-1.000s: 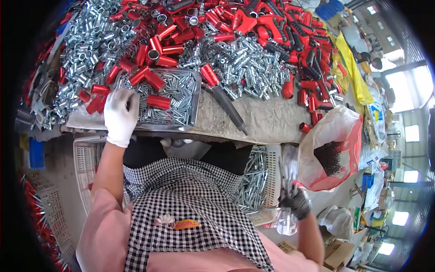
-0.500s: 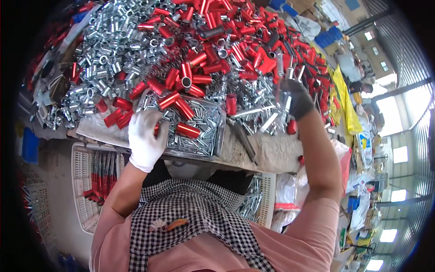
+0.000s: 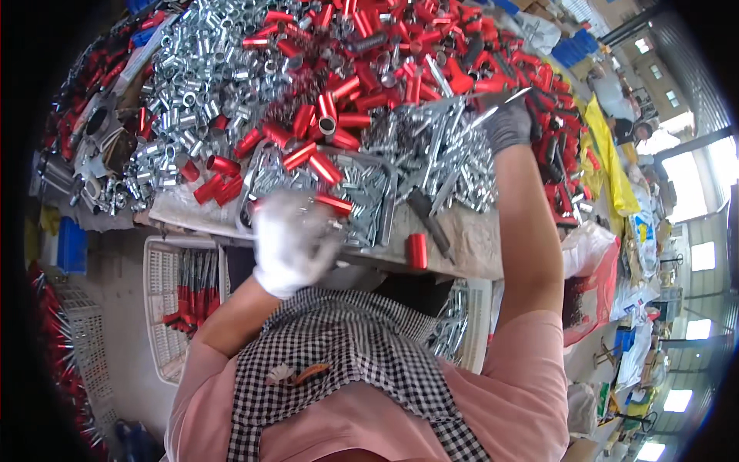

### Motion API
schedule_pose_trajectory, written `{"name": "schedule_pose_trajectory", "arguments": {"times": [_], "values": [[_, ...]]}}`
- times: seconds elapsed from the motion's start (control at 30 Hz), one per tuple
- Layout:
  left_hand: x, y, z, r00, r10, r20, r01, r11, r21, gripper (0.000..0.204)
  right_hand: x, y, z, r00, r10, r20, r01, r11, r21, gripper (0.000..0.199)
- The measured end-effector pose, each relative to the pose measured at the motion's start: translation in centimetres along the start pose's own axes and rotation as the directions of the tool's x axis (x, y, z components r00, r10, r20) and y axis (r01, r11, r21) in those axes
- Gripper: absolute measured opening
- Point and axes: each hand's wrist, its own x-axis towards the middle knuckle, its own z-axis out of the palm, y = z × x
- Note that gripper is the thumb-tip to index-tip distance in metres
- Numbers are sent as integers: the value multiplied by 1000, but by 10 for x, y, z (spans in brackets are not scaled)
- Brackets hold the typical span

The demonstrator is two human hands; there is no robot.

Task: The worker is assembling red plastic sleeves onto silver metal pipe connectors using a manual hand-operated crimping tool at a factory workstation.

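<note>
My left hand point(image 3: 294, 240), in a white glove, is smeared by motion over the near left part of a metal tray point(image 3: 390, 204) of small metal pins. Its fingers cannot be made out. A few red tubes point(image 3: 326, 168) lie on the tray, one close beside that hand. My right hand point(image 3: 509, 125), in a dark grey glove, is closed on a thin shiny metal rod point(image 3: 517, 95) above a heap of slim metal parts point(image 3: 454, 158). A single red tube point(image 3: 416, 251) rests at the bench's front edge, near a dark-handled tool point(image 3: 429, 219).
Silvery metal sleeves point(image 3: 192, 96) are heaped at the left, red tubes and red-handled parts point(image 3: 469, 65) at the back and right. Below the bench, a white plastic basket point(image 3: 158, 308) holds red-handled rods. Yellow sheeting point(image 3: 608, 162) hangs at the right.
My left hand has moved right across the tray and blurred. A red tube is now at the bench's front edge. My right hand has moved up slightly, its rod now pointing right. The view has shifted.
</note>
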Motion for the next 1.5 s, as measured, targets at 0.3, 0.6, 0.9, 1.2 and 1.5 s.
{"name": "schedule_pose_trajectory", "arguments": {"times": [0.3,0.6,0.9,1.2,1.5], "values": [[1,92,110,592,501,631,-427,859,-281,38,-186,-16,-77,771,411,-487,622,-323,713,21],[-4,88,113,617,297,729,-300,945,-132,23,-260,-38,-18,991,95,-98,127,-903,410,19],[13,72,106,592,337,732,-228,941,-248,17,-281,-79,-26,1000,18,-17,22,-960,281,24],[58,7,73,967,139,212,-163,981,100,22,-267,-96,-34,943,43,-330,89,-988,126,25],[25,29,37,979,-62,193,81,993,-91,39,-289,-150,-83,707,552,-443,702,-473,532,22]]}}
